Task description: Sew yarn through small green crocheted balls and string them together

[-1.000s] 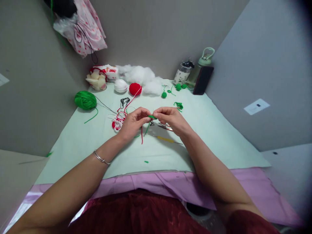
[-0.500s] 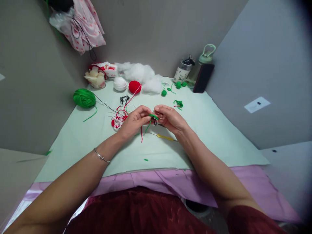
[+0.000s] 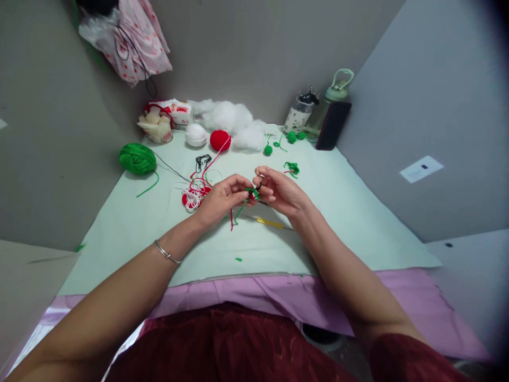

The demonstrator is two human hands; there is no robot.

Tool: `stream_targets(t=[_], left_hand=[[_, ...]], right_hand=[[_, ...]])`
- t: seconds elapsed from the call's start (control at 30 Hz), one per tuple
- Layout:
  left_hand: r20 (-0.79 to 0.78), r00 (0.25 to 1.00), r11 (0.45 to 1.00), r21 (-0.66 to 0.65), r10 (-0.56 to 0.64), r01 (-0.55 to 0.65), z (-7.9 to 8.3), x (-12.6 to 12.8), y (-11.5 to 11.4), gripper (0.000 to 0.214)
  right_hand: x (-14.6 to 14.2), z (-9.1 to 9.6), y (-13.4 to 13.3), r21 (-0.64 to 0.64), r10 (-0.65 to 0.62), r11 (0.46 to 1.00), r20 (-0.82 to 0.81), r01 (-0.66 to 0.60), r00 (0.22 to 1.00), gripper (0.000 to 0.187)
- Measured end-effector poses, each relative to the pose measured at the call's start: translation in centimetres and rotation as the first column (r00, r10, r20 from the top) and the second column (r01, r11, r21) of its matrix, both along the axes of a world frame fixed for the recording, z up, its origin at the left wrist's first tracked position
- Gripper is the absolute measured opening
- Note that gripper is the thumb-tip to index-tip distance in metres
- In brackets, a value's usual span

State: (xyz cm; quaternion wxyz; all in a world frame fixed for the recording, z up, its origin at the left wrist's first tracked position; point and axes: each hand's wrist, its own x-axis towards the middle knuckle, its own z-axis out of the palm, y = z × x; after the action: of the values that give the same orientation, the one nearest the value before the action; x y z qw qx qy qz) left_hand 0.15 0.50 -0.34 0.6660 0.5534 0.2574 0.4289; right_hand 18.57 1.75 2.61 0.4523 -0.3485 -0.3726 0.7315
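The left hand [image 3: 220, 197] pinches closely the small green piece [image 3: 255, 194] between both hands, and should hold it steadily while the right hand [image 3: 285, 192], loosely curled at the black strand [image 3: 258, 185], whether gripping I cannot tell, works gently

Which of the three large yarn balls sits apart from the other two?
The green ball, alone at far left, matching the green piece in the left hand; the white ball and red ball sit close together by the white fluff.
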Motion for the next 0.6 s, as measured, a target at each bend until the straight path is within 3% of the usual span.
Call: stream_targets(t=[0.1,0.37,0.6], left_hand=[[-0.007,1.000,1.000,-0.017,-0.007,0.007,-0.1,-0.1,0.1,0.018],[-0.019,0.999,0.999,-0.025,-0.030,0.030,-0.1,-0.1,0.1,0.017],[-0.007,0.999,0.998,-0.042,-0.036,0.036,0.3,-0.2,-0.1,0.021]], right_hand=[[0.4,0.3,0.1,0.023,0.021,1.000,-0.020,-0.021,1.000,0.022],[2.2,0.0,1.5,0.030,-0.248,0.968,-0.025,0.249,0.968,0.025],[2.0,-0.1,1.2,0.087,-0.243,0.967,0.010,0.241,0.970,0.022]])
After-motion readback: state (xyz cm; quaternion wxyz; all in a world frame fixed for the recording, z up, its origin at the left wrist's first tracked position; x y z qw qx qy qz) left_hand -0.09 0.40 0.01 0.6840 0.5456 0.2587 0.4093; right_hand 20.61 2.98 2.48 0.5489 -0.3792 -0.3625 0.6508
